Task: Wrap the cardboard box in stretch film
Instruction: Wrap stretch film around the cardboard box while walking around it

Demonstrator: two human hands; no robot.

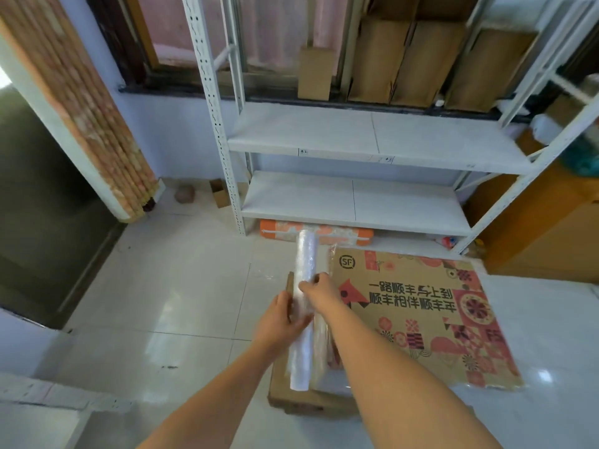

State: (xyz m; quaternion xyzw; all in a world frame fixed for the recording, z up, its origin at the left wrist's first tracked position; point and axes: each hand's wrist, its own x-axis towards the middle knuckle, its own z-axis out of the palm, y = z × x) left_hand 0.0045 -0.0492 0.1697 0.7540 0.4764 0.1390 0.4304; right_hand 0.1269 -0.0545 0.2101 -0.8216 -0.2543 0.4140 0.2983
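Note:
A large flat cardboard box [421, 319] with red printed patterns and black characters lies on the tiled floor. A roll of clear stretch film [304, 264] runs lengthwise along the box's left edge, above it. My left hand [278, 315] grips the roll's middle from the left. My right hand [319, 288] holds the roll from the right, fingers curled over its top. A sheet of film seems to cover the box's near left part; how far it reaches is unclear.
A white metal shelving rack [356, 140] stands just beyond the box, with folded cartons [421, 63] on its upper level and an orange rolled bundle [324, 233] under it. A rolled mat [81, 108] leans at the left. A wooden cabinet [544, 222] stands right.

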